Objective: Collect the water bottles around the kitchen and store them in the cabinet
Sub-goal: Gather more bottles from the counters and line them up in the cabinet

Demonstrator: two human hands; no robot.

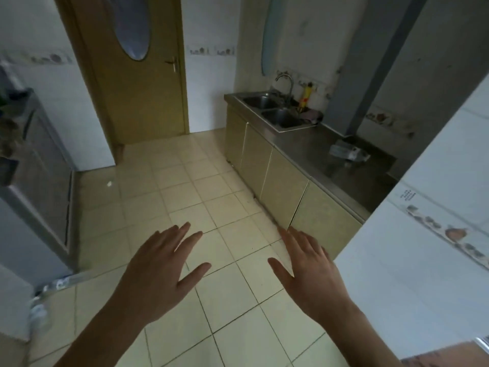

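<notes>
A water bottle (pixel 349 152) lies on its side on the steel counter (pixel 312 147), far ahead of the right hand (pixel 309 271) and to its right. It is clear plastic with a label, but the label is too blurred to read. A second bottle (pixel 57 283) seems to lie on the floor (pixel 185 186), left of the left hand (pixel 158 271), at the foot of a grey cupboard (pixel 39 181); it is blurred and no writing can be read on it either.

Both hands are held out above the floor tiles, palms down, with the fingers straight and a little spread. They hold nothing and touch nothing, and they are apart from each other.

Under the counter, just ahead of the right hand, stand the beige cabinet doors (pixel 277 181), all closed. Farther along the counter is a double sink (pixel 275 112) with a tap (pixel 287 83). Beside the tap stands a yellow and red bottle (pixel 305 98); its label cannot be read. Near it lies a dark cloth (pixel 312 116).

Close on the right of the right hand is a white tiled wall (pixel 423 260) with a band of pictures and a small dark print (pixel 407 194), too small to read. Far ahead of the left hand is a brown door (pixel 137 88) with an oval glass and a metal handle (pixel 173 64).
</notes>
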